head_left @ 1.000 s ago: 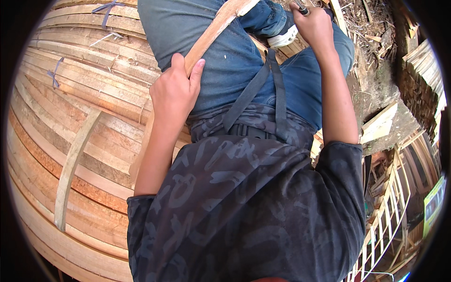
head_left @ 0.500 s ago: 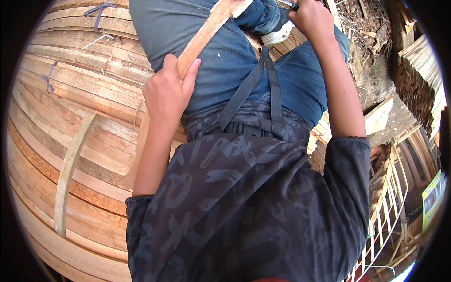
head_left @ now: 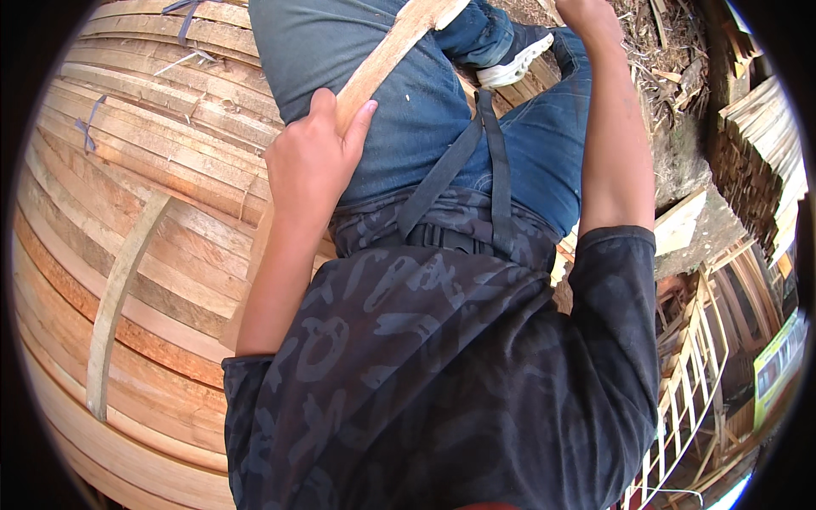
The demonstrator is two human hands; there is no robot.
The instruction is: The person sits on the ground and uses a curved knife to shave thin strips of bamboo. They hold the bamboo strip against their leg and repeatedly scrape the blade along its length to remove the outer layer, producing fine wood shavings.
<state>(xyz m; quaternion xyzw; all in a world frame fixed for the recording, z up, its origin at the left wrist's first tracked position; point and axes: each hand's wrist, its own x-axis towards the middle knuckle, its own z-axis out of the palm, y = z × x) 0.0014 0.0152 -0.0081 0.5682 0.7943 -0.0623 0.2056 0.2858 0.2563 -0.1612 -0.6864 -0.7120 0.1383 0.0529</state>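
Note:
A pale, partly shaped wooden piece [head_left: 387, 68] lies slanted across my left thigh, with a wider, rough-cut end at the top edge of the view. My left hand [head_left: 316, 157] is closed round its lower end, thumb along the side. At the top edge, my right hand [head_left: 592, 24] is raised beyond my right knee, its fingers partly cut off by the frame. A black-handled metal tool showed in that hand a moment earlier; now it lies outside the picture.
Stacked boards [head_left: 170, 280] fill the left side, with a loose batten [head_left: 123, 297] across them and bundles tied with purple string [head_left: 89, 127]. Wood shavings [head_left: 671, 76] cover the ground at the upper right. A slatted wooden frame [head_left: 688, 382] and more stacked wood [head_left: 761, 161] stand right.
My right hand has moved up and slightly right, taking the tool out of view. My left hand and the wooden piece have shifted slightly rightward in the picture.

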